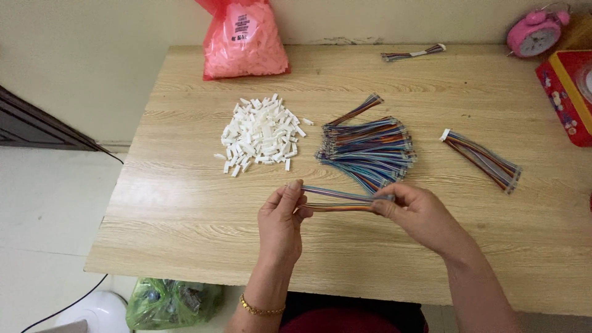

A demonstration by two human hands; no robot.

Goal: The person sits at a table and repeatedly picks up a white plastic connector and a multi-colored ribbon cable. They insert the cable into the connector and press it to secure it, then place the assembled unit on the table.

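Note:
My left hand (280, 219) and my right hand (416, 213) hold a flat multicoloured ribbon cable (339, 198) stretched between them, one end pinched in each, just above the wooden table (185, 203). Right behind it lies a pile of the same coloured ribbon cables (369, 148). A heap of small white plastic connector housings (262, 134) lies to the left of that pile. One finished-looking cable bundle with a white end (482, 159) rests to the right.
A red plastic bag of white parts (245, 40) stands at the table's back edge. Another short cable (412, 53) lies far back. A pink alarm clock (535, 34) and a red box (567, 92) occupy the right corner. A green bag (172, 302) sits on the floor.

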